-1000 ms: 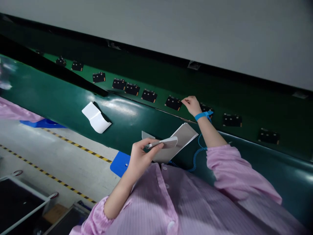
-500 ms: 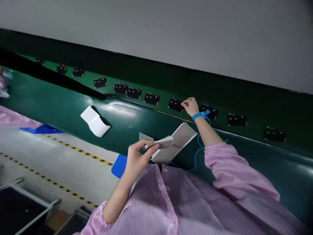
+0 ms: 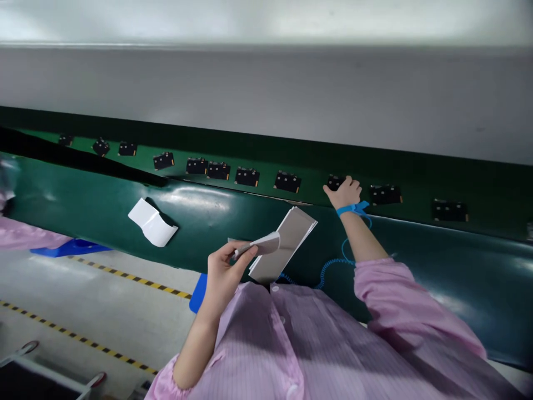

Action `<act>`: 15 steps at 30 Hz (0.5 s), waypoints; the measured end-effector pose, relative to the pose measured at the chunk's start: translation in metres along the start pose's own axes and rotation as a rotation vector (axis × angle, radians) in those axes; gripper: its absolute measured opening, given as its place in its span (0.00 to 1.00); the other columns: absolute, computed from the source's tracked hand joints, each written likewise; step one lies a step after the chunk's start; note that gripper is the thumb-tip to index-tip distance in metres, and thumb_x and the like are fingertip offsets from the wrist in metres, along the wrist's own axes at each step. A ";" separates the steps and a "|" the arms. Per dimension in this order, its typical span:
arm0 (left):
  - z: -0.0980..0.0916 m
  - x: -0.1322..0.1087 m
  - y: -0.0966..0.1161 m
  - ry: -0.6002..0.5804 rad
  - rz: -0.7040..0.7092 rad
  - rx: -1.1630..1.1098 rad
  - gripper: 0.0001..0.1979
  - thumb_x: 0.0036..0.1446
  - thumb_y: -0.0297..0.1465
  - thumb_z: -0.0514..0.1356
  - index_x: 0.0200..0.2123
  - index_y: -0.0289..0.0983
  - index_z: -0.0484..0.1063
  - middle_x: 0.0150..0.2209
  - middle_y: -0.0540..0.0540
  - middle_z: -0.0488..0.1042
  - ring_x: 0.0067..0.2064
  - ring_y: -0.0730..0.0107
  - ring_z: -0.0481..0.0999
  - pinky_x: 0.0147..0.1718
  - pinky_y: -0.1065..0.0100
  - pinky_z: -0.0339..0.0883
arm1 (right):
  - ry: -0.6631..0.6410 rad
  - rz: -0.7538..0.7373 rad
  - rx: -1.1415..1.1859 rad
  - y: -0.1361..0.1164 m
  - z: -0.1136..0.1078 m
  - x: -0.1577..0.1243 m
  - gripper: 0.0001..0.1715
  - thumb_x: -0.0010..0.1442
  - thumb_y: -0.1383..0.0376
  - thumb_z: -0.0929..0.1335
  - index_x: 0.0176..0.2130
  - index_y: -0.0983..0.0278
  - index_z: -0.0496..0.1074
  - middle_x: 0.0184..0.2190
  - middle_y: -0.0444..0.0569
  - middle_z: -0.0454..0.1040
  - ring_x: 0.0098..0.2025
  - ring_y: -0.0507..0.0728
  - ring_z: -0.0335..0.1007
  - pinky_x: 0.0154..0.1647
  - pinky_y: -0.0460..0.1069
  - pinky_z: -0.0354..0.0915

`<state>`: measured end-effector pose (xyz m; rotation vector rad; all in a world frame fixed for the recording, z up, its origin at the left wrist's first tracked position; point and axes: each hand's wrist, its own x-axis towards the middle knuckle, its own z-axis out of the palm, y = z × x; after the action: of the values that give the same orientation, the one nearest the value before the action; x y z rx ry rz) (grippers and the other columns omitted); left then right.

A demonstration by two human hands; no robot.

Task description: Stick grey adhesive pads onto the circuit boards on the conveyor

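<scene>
My left hand (image 3: 222, 272) is closed, thumb against fingers, on a curled strip of label sheet (image 3: 266, 243), grey on one face and white on the other. Just beyond it, a stack of long grey-and-white sheets (image 3: 287, 244) lies near the bench's front edge. My right hand (image 3: 346, 194) reaches over a black circuit board (image 3: 334, 181) with thumb and fingers spread. Its thumb is at the board's left side; the fingers cover the right end. A blue wrist strap (image 3: 353, 209) with a coiled cord circles that wrist.
More black boards, such as one (image 3: 287, 181) to the left and one (image 3: 386, 194) to the right, form a row on the green strip. A folded white sheet (image 3: 153, 222) lies on the green bench (image 3: 200, 216). A dark bar (image 3: 83, 161) crosses at left. Someone's pink sleeve (image 3: 29, 233) shows.
My right hand has left one board and moved right to the neighbouring one, its pinched fingers now spread. My left hand still holds the curled strip. The camera view has shifted.
</scene>
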<state>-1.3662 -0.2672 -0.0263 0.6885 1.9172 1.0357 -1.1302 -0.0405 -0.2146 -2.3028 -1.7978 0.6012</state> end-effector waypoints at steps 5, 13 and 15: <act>0.002 0.001 0.005 0.004 0.008 0.005 0.10 0.47 0.36 0.67 0.26 0.35 0.79 0.26 0.45 0.78 0.30 0.67 0.75 0.29 0.71 0.69 | -0.065 -0.058 0.146 0.019 -0.026 0.020 0.24 0.56 0.61 0.62 0.50 0.69 0.69 0.40 0.63 0.73 0.44 0.71 0.70 0.48 0.64 0.64; 0.003 0.000 0.008 -0.001 0.018 0.021 0.09 0.49 0.35 0.67 0.27 0.35 0.79 0.26 0.46 0.78 0.30 0.69 0.74 0.29 0.72 0.67 | 0.048 -0.081 0.186 0.074 -0.046 0.024 0.23 0.54 0.62 0.64 0.49 0.67 0.68 0.50 0.67 0.68 0.52 0.70 0.64 0.52 0.63 0.60; 0.004 0.000 0.010 0.012 0.020 0.035 0.09 0.49 0.36 0.66 0.27 0.35 0.79 0.26 0.46 0.78 0.30 0.68 0.74 0.29 0.72 0.67 | 0.120 -0.006 0.107 0.089 -0.051 0.025 0.32 0.51 0.58 0.68 0.52 0.70 0.64 0.55 0.75 0.61 0.57 0.75 0.58 0.52 0.66 0.57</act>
<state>-1.3620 -0.2610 -0.0193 0.7242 1.9468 1.0226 -1.0254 -0.0342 -0.2061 -2.2134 -1.6762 0.5327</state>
